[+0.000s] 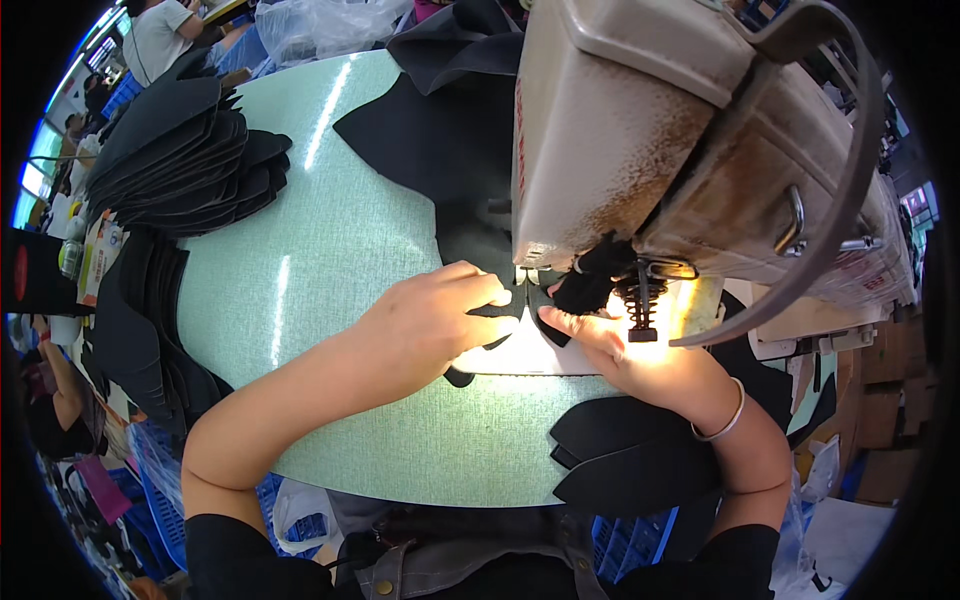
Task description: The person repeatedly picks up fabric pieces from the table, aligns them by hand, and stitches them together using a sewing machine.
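Black fabric (535, 300) lies between your left hand (425, 312) and right hand (645, 365), both touching it, under the sewing machine (620, 130); long axis roughly front-to-back edge of desk (330, 290). Left thumb and finger parted, right fingertip pressing, others partly hidden.

1. Sewing mach. head (610, 130): off-wht, mottled brn patches.
2. Tabletop (340, 240): pale grn, fine woven-look pattern, wht glare streaks.
3. Fabric (513, 302) under mach. head: blk.
4. Stacked panels (180, 150): blk, thin greyish edges.
5. Apron (450, 570): dk grey, brass-col. stud (384, 587).
6. Crate (650, 540): blue.
7. Bangle (736, 414): silvery wht.
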`<state>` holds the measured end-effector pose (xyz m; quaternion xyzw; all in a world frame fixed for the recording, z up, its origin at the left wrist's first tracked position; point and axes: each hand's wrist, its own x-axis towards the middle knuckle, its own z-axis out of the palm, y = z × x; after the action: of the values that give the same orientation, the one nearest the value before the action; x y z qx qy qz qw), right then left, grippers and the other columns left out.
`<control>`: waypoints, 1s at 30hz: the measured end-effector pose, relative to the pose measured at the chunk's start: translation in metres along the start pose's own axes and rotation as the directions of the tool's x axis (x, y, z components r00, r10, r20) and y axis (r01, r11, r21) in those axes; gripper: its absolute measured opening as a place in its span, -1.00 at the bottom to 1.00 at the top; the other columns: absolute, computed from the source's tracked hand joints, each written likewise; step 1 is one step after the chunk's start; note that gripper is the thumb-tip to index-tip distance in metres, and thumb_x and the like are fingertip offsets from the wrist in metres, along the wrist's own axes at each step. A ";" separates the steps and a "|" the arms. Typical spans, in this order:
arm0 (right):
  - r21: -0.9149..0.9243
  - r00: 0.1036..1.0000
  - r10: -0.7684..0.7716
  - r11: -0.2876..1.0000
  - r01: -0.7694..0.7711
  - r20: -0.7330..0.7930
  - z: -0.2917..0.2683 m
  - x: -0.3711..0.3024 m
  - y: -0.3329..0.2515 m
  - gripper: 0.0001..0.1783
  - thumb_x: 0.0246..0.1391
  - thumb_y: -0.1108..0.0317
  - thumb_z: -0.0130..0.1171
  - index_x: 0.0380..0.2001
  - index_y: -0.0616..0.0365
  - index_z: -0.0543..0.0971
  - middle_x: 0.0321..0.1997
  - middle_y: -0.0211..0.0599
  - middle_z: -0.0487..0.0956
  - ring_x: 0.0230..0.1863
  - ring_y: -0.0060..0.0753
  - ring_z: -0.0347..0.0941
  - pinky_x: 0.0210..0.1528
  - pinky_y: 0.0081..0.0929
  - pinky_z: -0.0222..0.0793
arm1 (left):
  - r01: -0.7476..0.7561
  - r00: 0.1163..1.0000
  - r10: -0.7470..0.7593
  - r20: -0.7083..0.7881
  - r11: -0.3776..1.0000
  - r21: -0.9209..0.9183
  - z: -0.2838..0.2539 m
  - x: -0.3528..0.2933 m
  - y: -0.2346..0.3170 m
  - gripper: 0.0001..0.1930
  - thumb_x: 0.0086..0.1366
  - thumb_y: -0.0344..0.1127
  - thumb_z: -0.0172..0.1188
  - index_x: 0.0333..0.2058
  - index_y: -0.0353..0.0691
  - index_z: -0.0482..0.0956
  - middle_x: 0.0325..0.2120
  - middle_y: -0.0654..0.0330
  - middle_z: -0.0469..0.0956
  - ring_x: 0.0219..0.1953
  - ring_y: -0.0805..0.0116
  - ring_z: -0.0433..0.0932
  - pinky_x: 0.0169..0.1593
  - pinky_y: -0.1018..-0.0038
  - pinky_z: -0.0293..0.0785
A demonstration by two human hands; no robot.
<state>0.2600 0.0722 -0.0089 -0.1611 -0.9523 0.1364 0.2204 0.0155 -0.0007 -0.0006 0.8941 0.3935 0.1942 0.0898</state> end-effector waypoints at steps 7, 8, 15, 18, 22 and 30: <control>-0.203 0.997 -0.050 0.977 0.060 0.053 -0.010 0.002 -0.002 -0.73 -0.27 0.46 0.15 -0.36 0.11 0.60 -0.45 -0.32 0.55 -0.40 -0.23 0.47 -0.29 -0.34 0.38 | 0.046 0.998 -0.047 -0.044 0.999 -0.014 0.003 0.001 -0.010 -0.68 -0.08 -0.55 0.17 -0.27 -0.18 0.61 -0.28 0.24 0.47 -0.21 0.27 0.46 -0.22 0.44 0.51; -0.229 0.998 -0.023 0.973 0.035 0.054 -0.008 0.000 -0.001 -0.82 -0.25 0.45 0.15 -0.44 0.11 0.57 -0.47 -0.32 0.53 -0.39 -0.22 0.46 -0.28 -0.35 0.38 | 0.047 0.997 -0.049 -0.055 0.998 -0.028 0.005 0.001 -0.012 -0.70 -0.07 -0.55 0.17 -0.28 -0.18 0.62 -0.29 0.25 0.47 -0.22 0.28 0.46 -0.22 0.44 0.51; -0.239 0.998 -0.005 0.971 0.018 0.055 -0.002 -0.010 0.010 -0.94 -0.15 0.41 0.14 -0.56 0.08 0.45 -0.50 -0.33 0.48 -0.39 -0.22 0.43 -0.26 -0.33 0.38 | 0.113 0.989 -0.122 -0.085 0.988 -0.109 0.005 0.004 -0.017 -0.75 -0.02 -0.58 0.16 -0.31 -0.24 0.62 -0.38 0.24 0.48 -0.31 0.30 0.49 -0.28 0.45 0.51; -0.266 0.999 0.014 0.964 -0.004 0.035 0.001 -0.012 0.013 -0.93 -0.17 0.40 0.15 -0.58 0.07 0.45 -0.53 -0.34 0.46 -0.41 -0.22 0.42 -0.26 -0.31 0.38 | 0.118 0.987 -0.127 -0.096 0.989 -0.093 0.007 0.005 -0.015 -0.76 -0.02 -0.58 0.16 -0.31 -0.28 0.61 -0.41 0.23 0.49 -0.32 0.29 0.49 -0.30 0.45 0.51; -0.269 0.997 0.026 0.963 -0.007 0.068 0.001 -0.012 0.012 -0.92 -0.20 0.40 0.15 -0.62 0.08 0.45 -0.56 -0.32 0.46 -0.44 -0.22 0.41 -0.28 -0.31 0.37 | 0.116 0.987 -0.122 -0.102 0.991 -0.062 0.010 0.006 -0.013 -0.76 -0.01 -0.57 0.15 -0.29 -0.31 0.59 -0.38 0.22 0.49 -0.31 0.29 0.49 -0.30 0.44 0.51; -0.527 0.987 -0.117 0.835 0.159 0.113 -0.006 -0.002 0.009 -0.75 -0.10 0.42 0.11 -0.68 -0.01 0.27 -0.68 -0.48 0.24 -0.65 -0.44 0.25 -0.53 -0.45 0.20 | 0.150 0.980 -0.152 -0.125 0.988 -0.028 0.011 0.008 -0.013 -0.75 0.04 -0.54 0.13 -0.24 -0.36 0.57 -0.26 0.17 0.49 -0.23 0.25 0.46 -0.18 0.44 0.51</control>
<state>0.2668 0.0807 -0.0080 -0.1417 -0.9693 -0.1442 0.1398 0.0166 0.0136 -0.0124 0.8467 0.4631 0.2469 0.0875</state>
